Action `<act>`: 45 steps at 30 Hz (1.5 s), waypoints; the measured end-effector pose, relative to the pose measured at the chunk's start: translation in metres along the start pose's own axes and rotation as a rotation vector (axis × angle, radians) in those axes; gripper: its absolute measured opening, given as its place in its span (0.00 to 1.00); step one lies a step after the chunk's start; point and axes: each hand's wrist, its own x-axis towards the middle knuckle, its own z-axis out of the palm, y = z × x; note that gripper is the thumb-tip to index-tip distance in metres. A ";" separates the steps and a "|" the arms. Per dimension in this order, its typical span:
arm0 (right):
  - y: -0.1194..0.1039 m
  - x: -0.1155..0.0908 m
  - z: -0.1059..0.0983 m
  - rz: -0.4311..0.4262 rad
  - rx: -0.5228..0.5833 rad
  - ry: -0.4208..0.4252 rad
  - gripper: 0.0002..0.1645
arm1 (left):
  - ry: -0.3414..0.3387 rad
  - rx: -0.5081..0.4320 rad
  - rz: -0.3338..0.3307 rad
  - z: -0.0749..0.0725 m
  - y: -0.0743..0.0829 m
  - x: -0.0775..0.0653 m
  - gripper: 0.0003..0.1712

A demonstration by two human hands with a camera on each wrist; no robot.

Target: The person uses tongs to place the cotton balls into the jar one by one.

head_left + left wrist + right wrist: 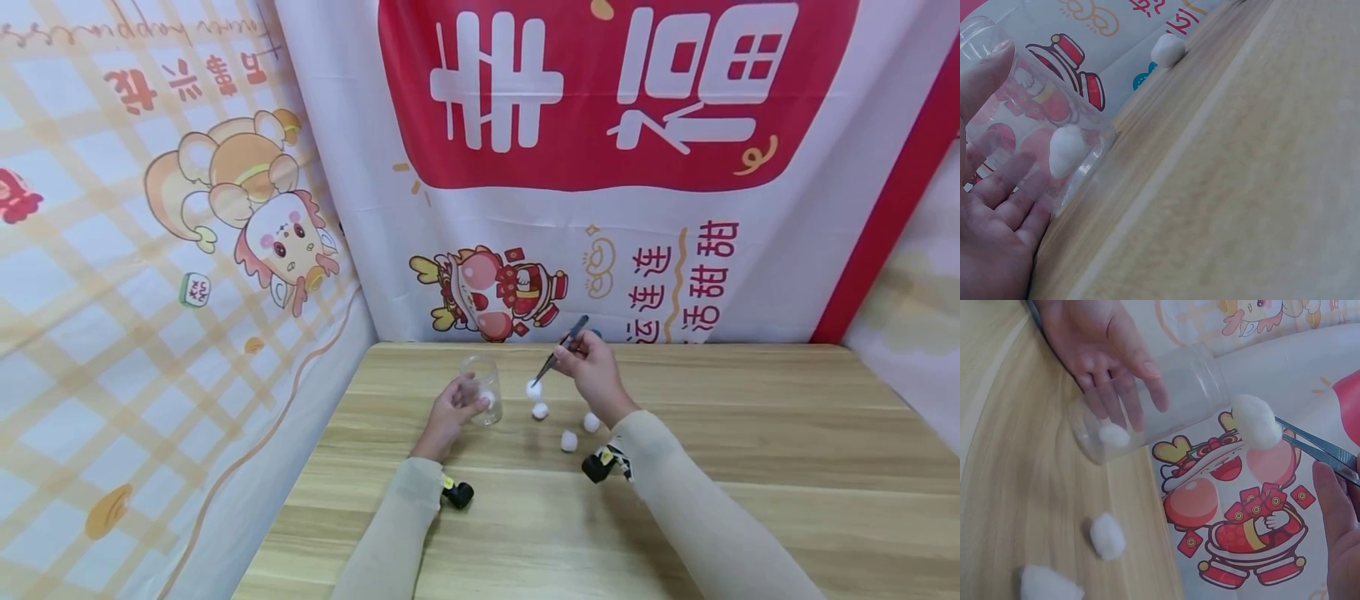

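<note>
A clear plastic jar [481, 364] stands upright on the table, and my left hand [450, 417] holds it round the side with fingers and thumb. One cotton ball [1114, 435] lies at the bottom of the jar. Metal tweezers [562, 350] are pinched in my right hand [597, 375], to the right of the jar. Their tips grip another cotton ball [1256, 421], raised above the table and near the height of the jar's mouth in the right wrist view.
Three loose cotton balls lie on the wooden table [750, 433]: one [540, 411] right of the jar, two more [569, 442] [592, 422] closer to my right wrist. A printed cloth [360, 208] hangs behind the table's back edge, with another at the left side.
</note>
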 end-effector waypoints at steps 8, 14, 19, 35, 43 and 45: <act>-0.004 0.006 0.005 -0.011 0.009 0.013 0.14 | 0.002 0.008 0.005 0.000 0.000 -0.001 0.46; -0.005 0.010 0.007 -0.005 0.002 0.015 0.14 | 0.001 0.008 0.009 0.000 -0.001 0.000 0.47; -0.005 0.013 0.011 -0.007 0.015 0.017 0.11 | 0.004 0.006 -0.002 0.001 0.000 0.000 0.46; -0.013 0.023 0.024 -0.027 0.036 0.003 0.14 | -0.012 0.021 -0.002 0.000 0.010 -0.004 0.43; -0.013 0.026 0.030 -0.013 0.052 0.012 0.15 | 0.006 0.007 0.025 0.001 0.000 0.000 0.47; -0.013 0.027 0.032 -0.013 0.052 0.013 0.15 | 0.007 0.004 0.018 0.001 0.000 0.000 0.47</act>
